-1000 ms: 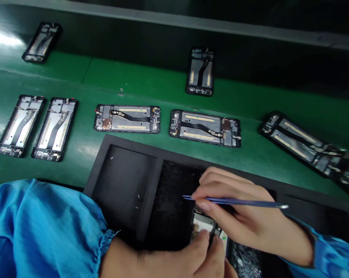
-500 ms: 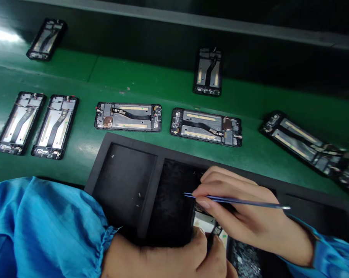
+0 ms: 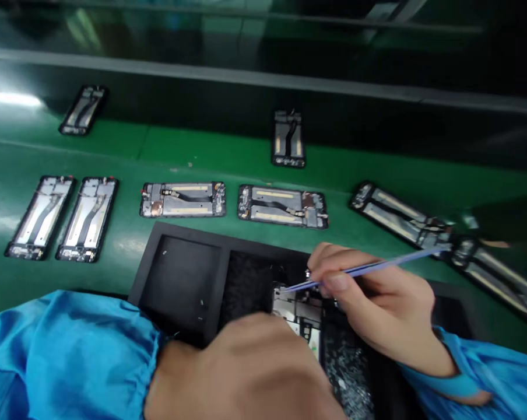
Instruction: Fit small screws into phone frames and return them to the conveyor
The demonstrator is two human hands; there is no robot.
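My right hand (image 3: 381, 297) is closed around slim bluish-purple tweezers (image 3: 390, 263). Their tips reach the upper end of an opened phone (image 3: 290, 303), whose metal plates and dark flex cable are exposed. Motion blurs my left hand (image 3: 246, 373), which is closed at the phone's lower left side; its fingertips are hidden behind the back of the hand. The phone lies over a black compartment tray (image 3: 222, 291), partly covered by both hands. Right of the phone, a tray compartment contains a heap of small, shiny clear pieces (image 3: 348, 373).
Several opened phones lie on the green bench, among them a pair at left (image 3: 86, 219), two crosswise (image 3: 182, 199) behind the tray, and some slanted at right (image 3: 399, 216). A dark ledge (image 3: 202, 76) runs along the back. Tiny bits lie in the left tray compartment (image 3: 180, 280).
More of the opened phone's upper end shows beside the tweezers. The tweezers have tilted, their rear end now higher. My left hand has shifted up over the phone, and the camera view has tipped upward.
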